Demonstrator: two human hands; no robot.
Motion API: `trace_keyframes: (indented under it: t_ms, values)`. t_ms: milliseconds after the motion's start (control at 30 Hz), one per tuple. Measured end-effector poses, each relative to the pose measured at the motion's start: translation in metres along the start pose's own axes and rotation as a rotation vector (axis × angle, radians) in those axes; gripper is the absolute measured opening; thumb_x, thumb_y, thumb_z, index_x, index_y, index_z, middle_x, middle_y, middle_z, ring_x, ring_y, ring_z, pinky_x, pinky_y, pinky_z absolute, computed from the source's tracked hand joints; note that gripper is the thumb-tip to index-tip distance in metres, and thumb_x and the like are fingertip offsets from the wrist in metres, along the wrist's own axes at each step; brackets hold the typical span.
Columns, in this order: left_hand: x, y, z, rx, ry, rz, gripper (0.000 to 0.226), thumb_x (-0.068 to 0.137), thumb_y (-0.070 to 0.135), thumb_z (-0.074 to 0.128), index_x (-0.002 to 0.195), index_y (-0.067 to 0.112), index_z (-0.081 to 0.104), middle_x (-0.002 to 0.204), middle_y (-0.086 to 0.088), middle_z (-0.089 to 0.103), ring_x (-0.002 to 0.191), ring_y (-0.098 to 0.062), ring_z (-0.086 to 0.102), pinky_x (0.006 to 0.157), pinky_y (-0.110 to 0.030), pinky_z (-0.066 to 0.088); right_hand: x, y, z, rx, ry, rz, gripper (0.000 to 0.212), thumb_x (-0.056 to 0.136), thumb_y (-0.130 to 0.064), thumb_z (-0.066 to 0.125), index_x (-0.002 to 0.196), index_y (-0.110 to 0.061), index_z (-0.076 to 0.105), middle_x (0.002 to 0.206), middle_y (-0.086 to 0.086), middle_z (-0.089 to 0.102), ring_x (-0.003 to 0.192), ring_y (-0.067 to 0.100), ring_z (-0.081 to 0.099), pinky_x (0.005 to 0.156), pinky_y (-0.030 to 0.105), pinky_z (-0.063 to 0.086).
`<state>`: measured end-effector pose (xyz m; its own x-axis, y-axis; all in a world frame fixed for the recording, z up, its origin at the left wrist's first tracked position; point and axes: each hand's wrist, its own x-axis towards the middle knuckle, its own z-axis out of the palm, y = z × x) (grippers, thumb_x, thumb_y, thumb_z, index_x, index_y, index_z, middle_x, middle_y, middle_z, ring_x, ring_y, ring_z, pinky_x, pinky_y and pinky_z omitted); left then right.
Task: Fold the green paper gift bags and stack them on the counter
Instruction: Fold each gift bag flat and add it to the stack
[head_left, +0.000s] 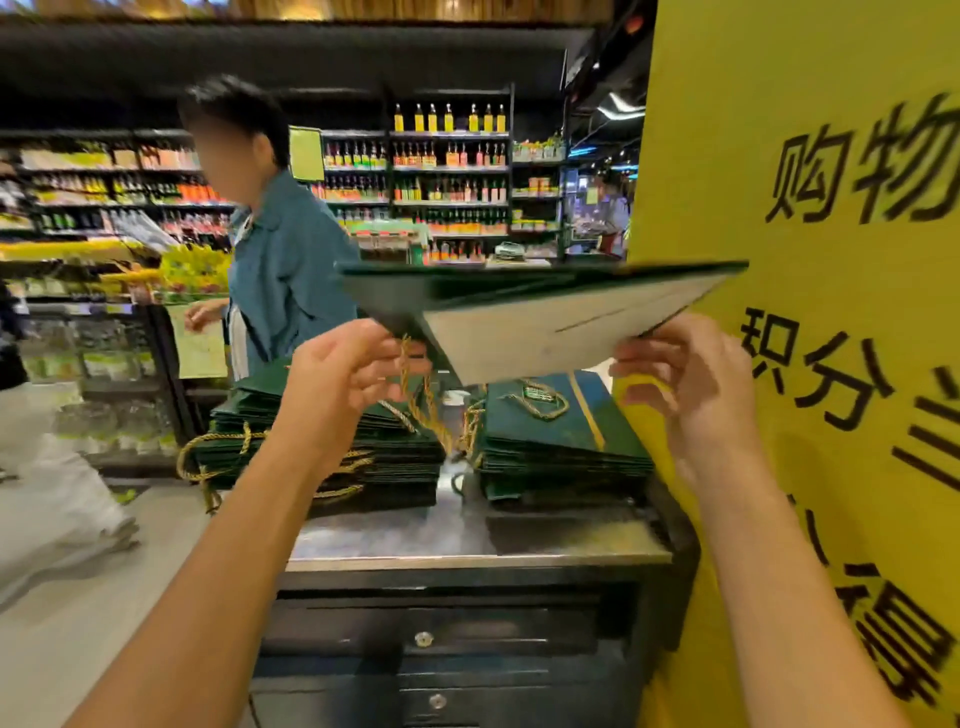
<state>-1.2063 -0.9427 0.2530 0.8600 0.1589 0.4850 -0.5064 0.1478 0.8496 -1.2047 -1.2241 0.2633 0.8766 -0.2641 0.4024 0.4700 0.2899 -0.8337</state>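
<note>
Left hand (349, 370) and right hand (687, 375) hold green bag (545, 322) nearly flat, lengthwise left-right.

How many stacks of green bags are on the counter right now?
2. The left stack lies partly behind the left hand; the right stack lies beside the yellow sign. Both rest on the counter. One more bag is held above them.
</note>
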Motion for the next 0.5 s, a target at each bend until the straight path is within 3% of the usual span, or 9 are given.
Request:
trace_keyframes:
  t_ms: [67, 133, 200, 267, 333, 433, 500]
  values:
    - [-0.003, -0.006, -0.001, 0.045, 0.002, -0.022, 0.012, 0.09, 0.02, 0.068, 0.089, 0.011, 0.076, 0.091, -0.016, 0.067, 0.079, -0.019, 0.069, 0.061, -0.027, 0.054, 0.0, 0.007, -0.006, -0.051, -0.013, 0.068, 0.029, 0.104, -0.025, 0.047, 0.09, -0.006, 0.064, 0.064, -0.004, 0.069, 0.058, 0.011, 0.063, 0.049, 0.024, 0.051]
    - [-0.008, -0.016, 0.001, 0.145, 0.02, -0.048, 0.01, 0.095, 0.014, 0.067, 0.097, 0.011, 0.076, 0.081, -0.001, 0.074, 0.067, -0.006, 0.066, 0.059, -0.022, 0.052, -0.001, 0.023, -0.016, -0.186, -0.07, 0.113, 0.017, 0.1, -0.024, 0.06, 0.086, -0.016, 0.066, 0.069, -0.008, 0.07, 0.07, 0.011, 0.065, 0.058, 0.022, 0.052]
    - [-0.012, -0.031, 0.0, 0.194, 0.017, -0.105, 0.011, 0.096, 0.007, 0.065, 0.104, 0.01, 0.072, 0.082, 0.0, 0.077, 0.071, -0.01, 0.07, 0.061, -0.025, 0.057, -0.003, 0.041, -0.028, -0.321, -0.129, 0.139, 0.003, 0.094, -0.019, 0.07, 0.094, -0.019, 0.067, 0.086, 0.002, 0.074, 0.08, 0.017, 0.065, 0.066, 0.028, 0.052]
    - [-0.016, -0.046, -0.003, 0.223, -0.002, -0.19, 0.021, 0.096, 0.003, 0.066, 0.115, 0.01, 0.063, 0.089, -0.01, 0.078, 0.08, -0.022, 0.075, 0.068, -0.035, 0.063, -0.007, 0.057, -0.036, -0.426, -0.146, 0.152, 0.023, 0.093, -0.014, 0.072, 0.112, -0.022, 0.064, 0.098, 0.011, 0.073, 0.079, 0.015, 0.071, 0.063, 0.025, 0.055]
    - [-0.02, -0.062, -0.004, 0.238, 0.002, -0.273, 0.032, 0.096, 0.005, 0.066, 0.124, 0.013, 0.055, 0.094, -0.014, 0.078, 0.084, -0.029, 0.075, 0.072, -0.041, 0.064, -0.01, 0.072, -0.039, -0.477, -0.133, 0.173, 0.039, 0.093, -0.01, 0.071, 0.126, -0.024, 0.055, 0.101, 0.016, 0.071, 0.083, 0.021, 0.074, 0.069, 0.034, 0.063]
    - [-0.027, -0.084, -0.003, 0.299, -0.031, -0.345, 0.027, 0.098, 0.014, 0.066, 0.125, 0.011, 0.06, 0.094, -0.012, 0.078, 0.075, -0.021, 0.071, 0.072, -0.043, 0.062, -0.012, 0.099, -0.045, -0.609, -0.107, 0.17, 0.047, 0.092, -0.01, 0.071, 0.13, -0.027, 0.049, 0.102, 0.022, 0.066, 0.081, 0.034, 0.07, 0.077, 0.056, 0.06]
    - [-0.031, -0.098, -0.003, 0.321, -0.044, -0.4, 0.024, 0.098, 0.016, 0.066, 0.12, 0.005, 0.063, 0.092, -0.011, 0.078, 0.07, -0.019, 0.069, 0.076, -0.047, 0.06, -0.013, 0.113, -0.05, -0.745, -0.11, 0.144, 0.042, 0.092, -0.014, 0.071, 0.127, -0.028, 0.052, 0.097, 0.015, 0.062, 0.071, 0.025, 0.058, 0.07, 0.05, 0.056]
